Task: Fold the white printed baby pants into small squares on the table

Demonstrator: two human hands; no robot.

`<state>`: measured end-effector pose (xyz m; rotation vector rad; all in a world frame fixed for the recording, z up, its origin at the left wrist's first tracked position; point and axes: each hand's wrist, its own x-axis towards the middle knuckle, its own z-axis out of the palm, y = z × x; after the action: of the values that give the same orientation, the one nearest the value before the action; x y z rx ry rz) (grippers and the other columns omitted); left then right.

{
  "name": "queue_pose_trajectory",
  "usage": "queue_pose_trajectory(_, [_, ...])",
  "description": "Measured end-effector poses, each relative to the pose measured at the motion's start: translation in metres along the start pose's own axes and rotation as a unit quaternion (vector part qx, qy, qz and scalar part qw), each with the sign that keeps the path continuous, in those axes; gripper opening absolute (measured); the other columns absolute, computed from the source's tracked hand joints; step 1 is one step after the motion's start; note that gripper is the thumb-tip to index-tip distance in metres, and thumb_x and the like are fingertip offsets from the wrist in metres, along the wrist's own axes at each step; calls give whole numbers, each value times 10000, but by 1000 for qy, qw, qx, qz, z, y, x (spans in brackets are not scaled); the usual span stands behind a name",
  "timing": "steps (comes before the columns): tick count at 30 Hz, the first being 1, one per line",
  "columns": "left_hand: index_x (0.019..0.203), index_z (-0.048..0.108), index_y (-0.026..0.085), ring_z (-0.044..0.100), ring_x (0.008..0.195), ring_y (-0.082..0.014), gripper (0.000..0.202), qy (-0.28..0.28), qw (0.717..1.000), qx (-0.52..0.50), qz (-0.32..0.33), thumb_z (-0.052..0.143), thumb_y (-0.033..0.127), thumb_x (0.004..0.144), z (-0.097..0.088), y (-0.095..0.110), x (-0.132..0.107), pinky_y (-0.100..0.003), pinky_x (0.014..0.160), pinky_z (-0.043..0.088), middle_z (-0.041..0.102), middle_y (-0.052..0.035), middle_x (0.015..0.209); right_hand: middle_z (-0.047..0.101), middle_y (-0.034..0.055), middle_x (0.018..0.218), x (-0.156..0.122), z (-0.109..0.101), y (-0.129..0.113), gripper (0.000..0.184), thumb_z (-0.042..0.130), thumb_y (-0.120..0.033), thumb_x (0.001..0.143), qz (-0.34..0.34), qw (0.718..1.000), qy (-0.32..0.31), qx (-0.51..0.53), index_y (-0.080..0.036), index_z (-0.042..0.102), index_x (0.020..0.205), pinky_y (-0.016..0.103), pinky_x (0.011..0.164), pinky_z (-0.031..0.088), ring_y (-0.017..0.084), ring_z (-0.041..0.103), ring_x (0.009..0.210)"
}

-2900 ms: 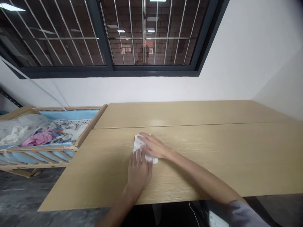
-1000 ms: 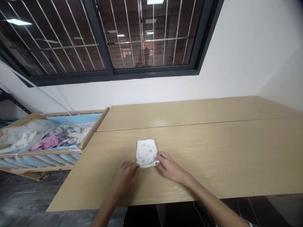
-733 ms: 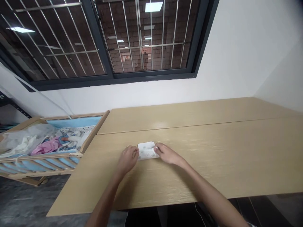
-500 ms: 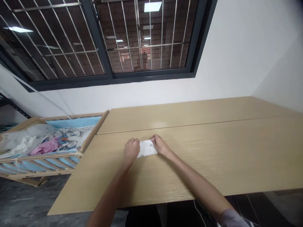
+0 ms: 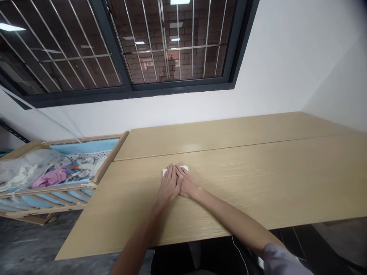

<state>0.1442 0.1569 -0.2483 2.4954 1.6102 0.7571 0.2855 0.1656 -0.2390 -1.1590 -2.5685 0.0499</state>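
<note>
A small folded white cloth (image 5: 185, 168) with a faint print lies on the light wooden table (image 5: 258, 172), almost wholly covered by my hands. My left hand (image 5: 169, 186) lies flat on its left part, fingers stretched out and together. My right hand (image 5: 186, 184) lies flat beside it on the right part, the two hands touching. Only the cloth's far corners show past my fingertips.
A wooden cot (image 5: 54, 172) with blue lining and a heap of white, pink and blue clothes stands against the table's left end. The white wall and a barred dark window (image 5: 120, 46) are behind the table. The table's near edge is close to my body.
My hands folded the cloth's near edge away from me, making it half as long. They now lie flat, side by side, pressing on the folded cloth.
</note>
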Motion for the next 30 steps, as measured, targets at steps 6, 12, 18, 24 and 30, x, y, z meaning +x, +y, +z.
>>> queue_pose_trajectory(6, [1583, 171, 71, 161, 1543, -295, 704, -38, 999, 37, -3, 199, 518, 1040, 10, -15, -8, -543, 1245, 208, 231, -220, 1640, 223, 189, 1654, -2, 16, 7, 747, 459, -275, 938, 9, 1000, -6, 8, -55, 198, 1602, 500, 1250, 189, 319, 176, 1545])
queue_pose_trajectory(12, [1573, 197, 46, 149, 1544, -309, 766, -35, 997, 74, -4, 212, 581, 1024, 8, -27, -17, -514, 1237, 236, 233, -231, 1637, 234, 182, 1650, -12, 4, 15, 685, 371, -346, 991, 27, 999, -3, 35, -37, 239, 1588, 483, 1258, 174, 296, 204, 1541])
queue_pose_trajectory(18, [1564, 190, 26, 190, 1532, -338, 790, -24, 996, 87, 2, 249, 595, 1019, 8, -28, -17, -542, 1210, 278, 271, -262, 1614, 239, 185, 1648, -26, -2, 35, 677, 239, -445, 1052, 88, 994, -17, 64, -51, 196, 1601, 478, 1248, 208, 279, 208, 1542])
queue_pose_trajectory(24, [1562, 207, 55, 290, 1502, -334, 810, -7, 991, 80, 104, 443, 574, 986, -19, -29, -30, -531, 1216, 282, 354, -246, 1583, 184, 200, 1667, -35, -17, 36, 691, 300, -500, 1048, 48, 997, 3, 66, -105, 194, 1606, 524, 1220, 221, 316, 150, 1547])
queue_pose_trajectory(30, [1399, 521, 216, 530, 1333, -311, 519, -32, 994, 58, 90, 587, 400, 918, -36, -38, -41, -525, 1158, 372, 587, -148, 1419, 361, 207, 1591, -39, -21, 40, 799, 523, -526, 951, 19, 993, -27, 111, -130, 242, 1587, 508, 1168, 273, 330, 325, 1461])
